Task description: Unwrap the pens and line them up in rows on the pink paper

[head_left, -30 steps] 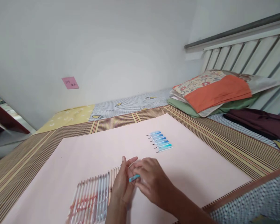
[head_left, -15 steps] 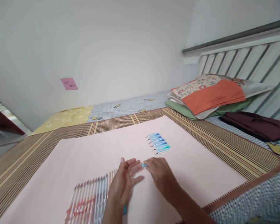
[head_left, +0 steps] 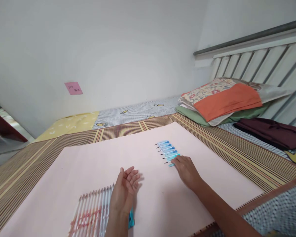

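Right hand (head_left: 187, 169): moved out to the blue pens (head_left: 168, 152), pinching a teal piece (head_left: 171, 165).
Left hand (head_left: 125, 191): open, palm bare.
Pink note (head_left: 73, 88): handwriting I can't make out.

A striped mat (head_left: 148, 125) bears a pink sheet (head_left: 108, 161): pens (head_left: 92, 210) beside the left fingers (head_left: 134, 178), pointed blue pieces (head_left: 166, 148) by the right fingers (head_left: 179, 160).

Pink note (head_left: 73, 88) on the pale wall (head_left: 133, 52).

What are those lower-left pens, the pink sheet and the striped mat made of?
Lower-left pens: probably shiny plastic, judging by pale, streaky glints. Pink sheet: perhaps paper or card, matte, lying flat without glare. Striped mat: possibly woven straw or bamboo, dull, with fine slat-like lines.
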